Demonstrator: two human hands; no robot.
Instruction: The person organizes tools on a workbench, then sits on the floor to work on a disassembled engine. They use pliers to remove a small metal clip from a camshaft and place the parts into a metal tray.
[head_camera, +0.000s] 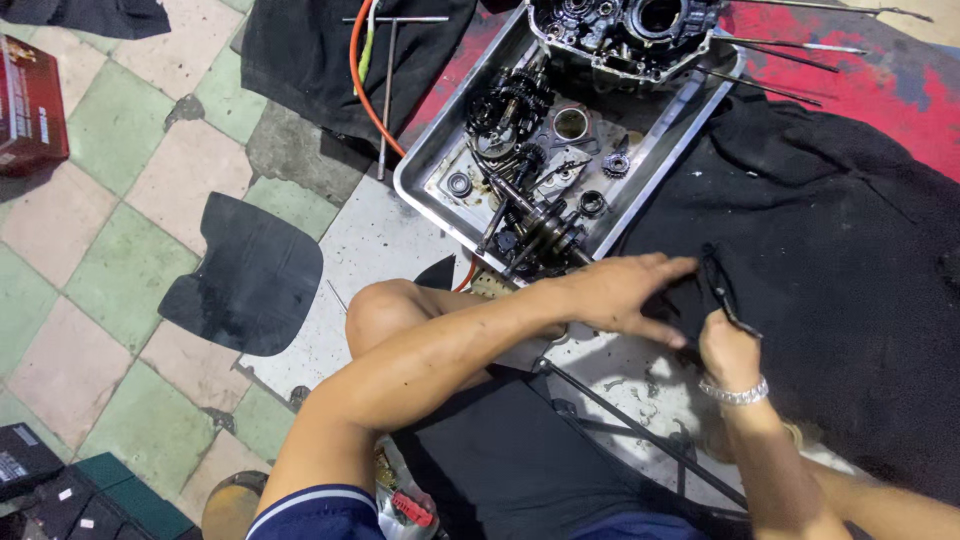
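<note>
Presently the right hand (728, 350) is closed around the handles of the black pliers (722, 290), their tips raised over the black cloth (850, 250). The pliers look stiff, light and probably oily; hold them low on the handles. The left hand (615, 295) lies flat with fingers spread, just beside them, pressing the cloth near the metal tray (425, 185) of gears.

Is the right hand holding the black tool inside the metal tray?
No, the right hand holds the tool over the black cloth, outside the tray.
</note>
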